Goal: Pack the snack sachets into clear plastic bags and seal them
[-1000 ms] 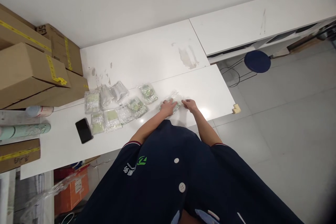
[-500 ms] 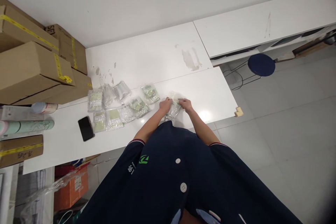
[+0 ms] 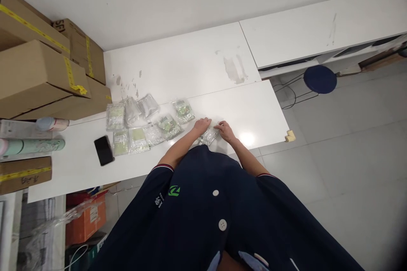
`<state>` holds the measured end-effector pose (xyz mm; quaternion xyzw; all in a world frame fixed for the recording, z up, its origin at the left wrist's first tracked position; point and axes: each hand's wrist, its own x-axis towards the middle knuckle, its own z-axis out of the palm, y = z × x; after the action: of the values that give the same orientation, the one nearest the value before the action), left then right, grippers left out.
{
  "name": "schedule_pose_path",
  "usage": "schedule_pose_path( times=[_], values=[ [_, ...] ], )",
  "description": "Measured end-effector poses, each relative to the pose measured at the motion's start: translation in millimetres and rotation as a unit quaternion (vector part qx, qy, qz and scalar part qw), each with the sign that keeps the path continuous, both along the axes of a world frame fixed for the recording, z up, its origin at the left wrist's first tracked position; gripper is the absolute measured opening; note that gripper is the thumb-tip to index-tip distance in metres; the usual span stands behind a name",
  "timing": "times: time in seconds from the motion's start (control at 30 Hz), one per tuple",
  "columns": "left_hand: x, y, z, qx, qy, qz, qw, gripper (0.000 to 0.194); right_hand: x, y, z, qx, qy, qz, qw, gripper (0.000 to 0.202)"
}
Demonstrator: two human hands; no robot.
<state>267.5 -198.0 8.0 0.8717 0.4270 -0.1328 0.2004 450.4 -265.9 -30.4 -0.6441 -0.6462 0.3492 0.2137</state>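
Note:
Close to my body at the table's front edge lies a clear plastic packet [image 3: 210, 135] with something pale inside. My left hand [image 3: 202, 125] is closed on its left upper side. From the right, my right hand [image 3: 225, 130] pinches the packet's upper right part with bent fingers. The fingers hide much of its top edge. Left of my hands, a green-printed packet [image 3: 183, 110] and another green packet [image 3: 169, 126] lie flat. Further left are several more packets, among them a pale green one [image 3: 138, 139] and a silvery clear one [image 3: 148, 106].
A black phone [image 3: 103, 150] lies left of the packets. Cardboard boxes [image 3: 38, 76] are stacked at the left, near a mint-green bottle [image 3: 38, 145]. A beige corner guard [image 3: 290, 136] sits on the table's right corner. A blue stool [image 3: 319, 79] stands beyond.
Both hands stay on the packet. Its upper part, raised between my hands before, is now lower and more covered by my fingers. The camera view has shifted slightly.

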Motion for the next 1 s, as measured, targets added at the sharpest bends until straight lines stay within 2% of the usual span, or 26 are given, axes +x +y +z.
schedule_pose_path(
  times=[0.07,0.13,0.23,0.3,0.37,0.47,0.5,0.57,0.67,0.8,0.9,1.0],
  values=[
    [-2.9,-10.1,1.3,0.011,-0.012,0.014,1.000,0.041,1.4,-0.3,5.6,-0.019,-0.010,0.026,0.999,0.038],
    [-4.3,-18.1,4.0,0.003,-0.028,0.039,0.999,0.042,-0.3,1.2,11.6,-0.063,-0.004,0.011,0.998,0.030],
    [-4.1,-26.9,9.2,-0.013,-0.040,0.093,0.995,0.039,-7.9,6.9,20.1,-0.124,-0.011,-0.072,0.990,0.021],
    [-3.2,-32.1,11.9,-0.008,-0.047,0.128,0.991,0.037,-14.8,11.6,25.6,-0.157,-0.026,-0.129,0.979,0.027],
    [-2.7,-36.2,13.3,-0.005,-0.061,0.141,0.988,0.036,-21.6,15.0,31.2,-0.212,-0.020,-0.150,0.966,0.034],
    [-5.4,-35.9,15.1,-0.028,-0.082,0.123,0.989,0.046,-30.5,13.8,38.9,-0.288,0.031,-0.107,0.951,0.015],
    [-7.9,-33.6,16.1,-0.042,-0.088,0.116,0.988,0.051,-33.1,11.3,40.9,-0.282,0.045,-0.087,0.954,0.008],
    [-15.6,-26.6,18.9,-0.077,-0.096,0.096,0.988,0.059,-37.9,4.0,44.0,-0.220,0.048,-0.058,0.973,0.006],
    [-31.7,-16.8,22.1,-0.119,-0.086,0.059,0.987,0.042,-43.7,-7.3,48.0,-0.134,0.016,-0.011,0.991,0.009],
    [-50.9,-17.8,17.8,-0.137,-0.111,0.035,0.984,0.016,-49.5,-10.1,53.8,-0.163,0.012,0.090,0.982,0.009],
    [-60.8,-28.5,10.2,-0.137,-0.170,0.048,0.975,0.014,-54.1,-4.0,55.2,-0.166,-0.016,0.164,0.972,0.017],
    [-71.0,-41.9,3.3,-0.145,-0.244,0.119,0.951,0.018,-60.6,0.3,51.5,-0.112,-0.094,0.204,0.968,0.021]
  ],
)
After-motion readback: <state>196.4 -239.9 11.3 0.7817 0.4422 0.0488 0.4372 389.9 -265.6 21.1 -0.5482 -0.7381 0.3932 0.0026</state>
